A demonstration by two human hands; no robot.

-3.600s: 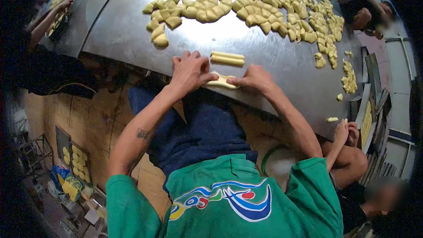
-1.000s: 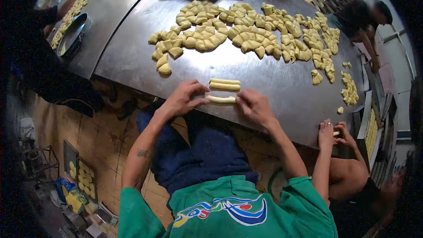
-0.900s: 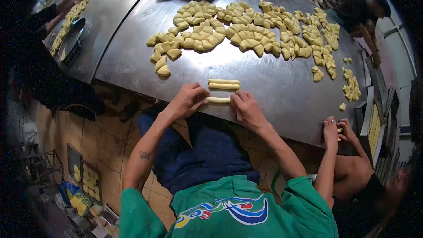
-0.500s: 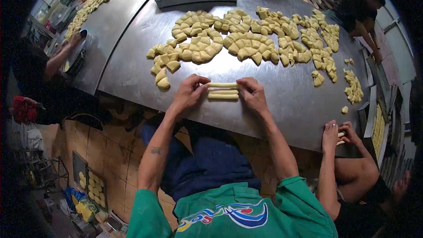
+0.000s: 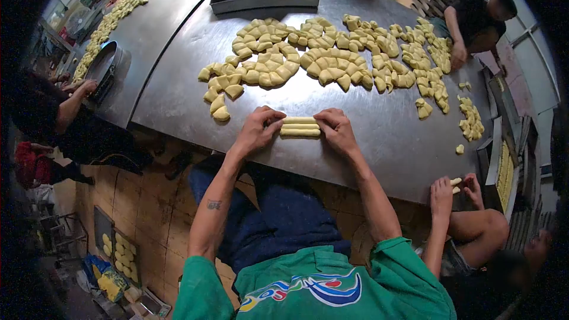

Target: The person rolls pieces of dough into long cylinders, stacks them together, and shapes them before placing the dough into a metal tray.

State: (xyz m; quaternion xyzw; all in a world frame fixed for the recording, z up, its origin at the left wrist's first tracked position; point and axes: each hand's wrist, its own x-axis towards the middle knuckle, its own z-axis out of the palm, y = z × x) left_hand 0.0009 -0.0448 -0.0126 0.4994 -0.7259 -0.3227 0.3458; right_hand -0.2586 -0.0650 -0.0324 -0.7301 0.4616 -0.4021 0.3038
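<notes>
Three pale dough sticks (image 5: 300, 127) lie side by side on the metal table, close together near its front edge. My left hand (image 5: 259, 129) pinches the left ends of the sticks, and my right hand (image 5: 336, 130) pinches the right ends. The fingers of both hands are closed on the dough. Beyond my hands, cut dough pieces (image 5: 269, 65) spread in clumps over the table (image 5: 178, 89).
Stacked metal trays (image 5: 261, 0) stand at the far edge. Co-workers' hands (image 5: 441, 195) work dough at the right corner. Another person (image 5: 483, 18) reaches in at the upper right. At left, a person's hand (image 5: 86, 88) is beside a dark pan (image 5: 105, 66).
The farthest stick has come down against the other two, with both my hands. At the upper right, a co-worker's arm now reaches the dough. The left co-worker's hand has moved down from the pan.
</notes>
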